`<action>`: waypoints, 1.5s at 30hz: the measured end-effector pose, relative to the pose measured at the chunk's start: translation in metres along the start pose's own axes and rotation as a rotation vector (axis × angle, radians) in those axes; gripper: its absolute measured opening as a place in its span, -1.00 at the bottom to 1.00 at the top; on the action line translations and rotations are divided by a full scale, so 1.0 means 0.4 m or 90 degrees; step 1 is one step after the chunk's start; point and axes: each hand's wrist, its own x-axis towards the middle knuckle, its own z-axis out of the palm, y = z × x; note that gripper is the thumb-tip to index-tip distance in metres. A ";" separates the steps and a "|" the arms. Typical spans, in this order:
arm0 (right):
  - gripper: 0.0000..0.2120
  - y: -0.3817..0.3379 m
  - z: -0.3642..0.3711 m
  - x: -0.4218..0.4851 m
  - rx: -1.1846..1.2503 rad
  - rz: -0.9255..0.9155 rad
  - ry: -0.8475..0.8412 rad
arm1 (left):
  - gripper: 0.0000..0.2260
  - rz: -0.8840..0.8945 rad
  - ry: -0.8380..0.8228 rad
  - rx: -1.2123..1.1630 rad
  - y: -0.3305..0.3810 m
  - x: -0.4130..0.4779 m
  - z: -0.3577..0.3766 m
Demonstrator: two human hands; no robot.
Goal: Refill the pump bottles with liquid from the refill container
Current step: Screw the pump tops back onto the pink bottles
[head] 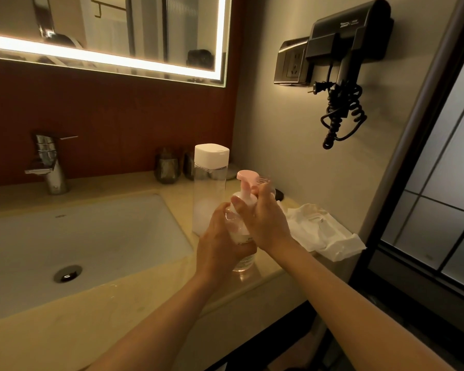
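Pump bottle [239, 231] gripped between both hands [219, 245] [265, 223]

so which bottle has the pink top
The short pump bottle gripped by the left hand and right hand; the taller clear bottle behind it has a white square cap.

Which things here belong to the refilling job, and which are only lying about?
Job: pump bottle, gripped by left hand and right hand; white-capped container.
Lying about: cups, cloth, hair dryer, tap.
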 end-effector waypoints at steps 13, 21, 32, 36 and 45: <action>-0.43 0.004 -0.026 -0.001 -0.033 -0.019 0.054 | -0.20 0.003 0.009 -0.004 0.006 -0.003 -0.003; -0.47 -0.002 -0.015 -0.012 0.052 -0.055 0.009 | -0.20 0.007 0.005 0.002 0.003 -0.002 -0.003; -0.37 0.017 -0.039 -0.010 0.079 -0.056 -0.017 | -0.20 0.010 0.002 -0.004 -0.017 0.002 0.006; -0.54 0.056 -0.049 0.000 0.172 -0.006 0.088 | -0.21 0.007 -0.015 -0.015 -0.038 0.013 0.003; -0.75 0.242 -0.048 0.063 0.049 0.224 0.101 | -0.20 -0.009 -0.033 -0.055 -0.101 0.087 0.005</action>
